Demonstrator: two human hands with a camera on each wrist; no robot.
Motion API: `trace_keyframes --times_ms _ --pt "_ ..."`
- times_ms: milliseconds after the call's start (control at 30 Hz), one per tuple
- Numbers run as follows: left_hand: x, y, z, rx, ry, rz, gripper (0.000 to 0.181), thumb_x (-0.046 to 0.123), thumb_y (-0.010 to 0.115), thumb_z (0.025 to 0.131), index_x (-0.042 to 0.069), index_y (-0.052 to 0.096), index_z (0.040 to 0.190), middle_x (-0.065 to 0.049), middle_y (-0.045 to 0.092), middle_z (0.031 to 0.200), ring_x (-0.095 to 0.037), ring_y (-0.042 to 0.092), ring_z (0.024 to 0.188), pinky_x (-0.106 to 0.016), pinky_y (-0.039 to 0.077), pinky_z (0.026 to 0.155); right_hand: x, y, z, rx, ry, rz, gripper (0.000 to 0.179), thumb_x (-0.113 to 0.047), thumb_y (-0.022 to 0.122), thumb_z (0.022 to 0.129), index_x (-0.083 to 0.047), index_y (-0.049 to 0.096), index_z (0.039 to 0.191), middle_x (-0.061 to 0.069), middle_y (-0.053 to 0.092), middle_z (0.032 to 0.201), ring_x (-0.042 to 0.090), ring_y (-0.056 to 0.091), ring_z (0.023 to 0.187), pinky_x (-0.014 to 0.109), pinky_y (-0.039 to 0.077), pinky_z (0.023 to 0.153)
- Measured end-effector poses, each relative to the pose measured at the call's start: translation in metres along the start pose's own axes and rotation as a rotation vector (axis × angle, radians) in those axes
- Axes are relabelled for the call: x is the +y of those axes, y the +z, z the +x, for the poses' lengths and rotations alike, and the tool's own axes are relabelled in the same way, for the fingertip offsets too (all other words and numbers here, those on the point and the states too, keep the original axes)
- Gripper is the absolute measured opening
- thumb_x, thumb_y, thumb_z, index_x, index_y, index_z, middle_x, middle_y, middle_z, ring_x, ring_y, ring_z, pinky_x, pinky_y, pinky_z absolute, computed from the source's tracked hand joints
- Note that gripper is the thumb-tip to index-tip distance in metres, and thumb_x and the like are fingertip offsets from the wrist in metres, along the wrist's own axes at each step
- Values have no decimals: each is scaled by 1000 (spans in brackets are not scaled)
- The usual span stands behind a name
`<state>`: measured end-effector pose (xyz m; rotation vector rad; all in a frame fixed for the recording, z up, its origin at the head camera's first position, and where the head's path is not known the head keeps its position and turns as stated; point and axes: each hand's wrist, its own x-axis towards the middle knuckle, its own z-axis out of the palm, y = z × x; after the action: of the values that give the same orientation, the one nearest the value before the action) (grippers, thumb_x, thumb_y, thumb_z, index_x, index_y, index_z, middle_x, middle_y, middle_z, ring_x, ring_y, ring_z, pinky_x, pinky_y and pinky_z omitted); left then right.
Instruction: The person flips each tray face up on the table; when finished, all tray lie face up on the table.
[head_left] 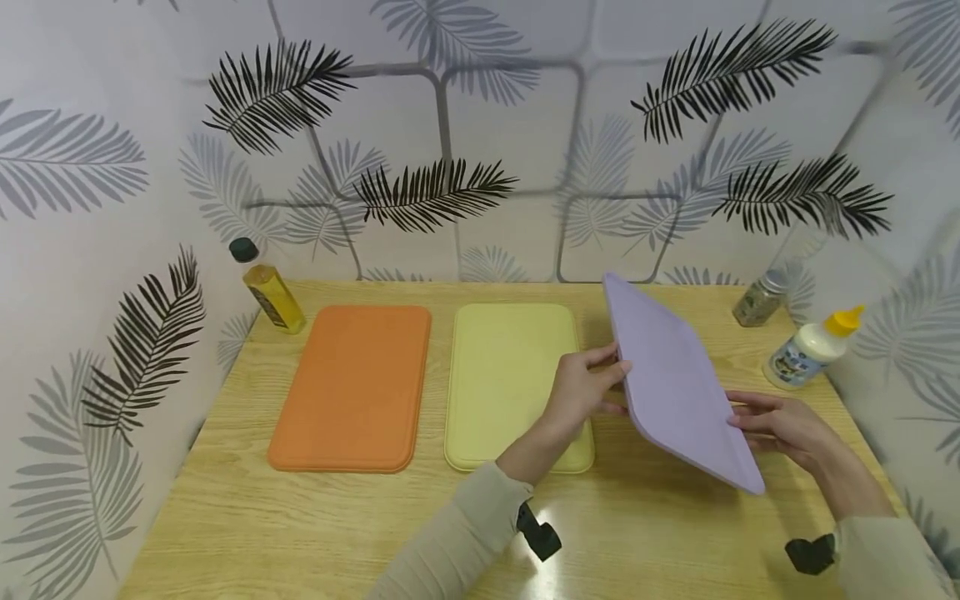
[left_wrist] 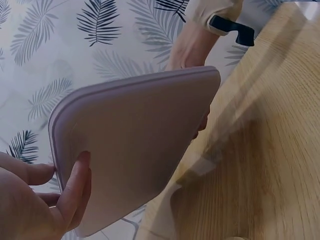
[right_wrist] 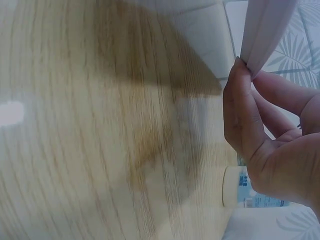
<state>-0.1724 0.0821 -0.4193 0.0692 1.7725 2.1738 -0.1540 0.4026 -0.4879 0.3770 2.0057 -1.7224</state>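
A thin purple rectangular mat point(head_left: 675, 375) with rounded corners is held up off the table at a slant, its left side higher. My left hand point(head_left: 588, 383) pinches its left edge, thumb on top and fingers underneath. On the opposite edge, my right hand point(head_left: 780, 425) grips it the same way. From the left wrist view, the shaded underside of the mat point(left_wrist: 135, 135) shows between both hands. Flat on the table to the left lie a yellow mat point(head_left: 513, 375) and, farther over, an orange mat point(head_left: 352, 387). My left hand overlaps the yellow one in the head view.
A white glue bottle with a yellow cap point(head_left: 810, 350) and a small clear jar point(head_left: 759, 300) stand at the right back. At the back left is a bottle of yellow liquid point(head_left: 272, 292). Leaf-patterned sheeting point(head_left: 510, 142) walls the wooden table point(head_left: 247, 533).
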Motion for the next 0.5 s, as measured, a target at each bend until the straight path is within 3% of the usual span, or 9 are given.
trace_keyframes --times_ms 233,367,500 --pt "-10 -7 7 -13 -40 34 47 3 64 91 -1 51 136 -7 63 101 -30 68 80 -33 57 51 2 -4 -11 39 -41 -116 39 -16 71 88 -29 63 124 -13 65 95 8 65 85 32 57 75" --pt "-18 -12 9 -42 -66 87 48 3 62 93 0 48 139 -8 62 96 -33 70 79 -34 57 52 5 -7 -15 65 -55 -169 53 -18 72 87 -14 54 138 -15 66 96 7 65 85 32 57 75" --pt "-28 -17 13 -16 -93 130 47 3 60 94 1 49 139 -5 54 86 -33 70 75 -33 57 49 6 -9 -16 81 -77 -197 59 -18 72 87 -6 50 140 -10 65 96 8 65 84 33 57 76"
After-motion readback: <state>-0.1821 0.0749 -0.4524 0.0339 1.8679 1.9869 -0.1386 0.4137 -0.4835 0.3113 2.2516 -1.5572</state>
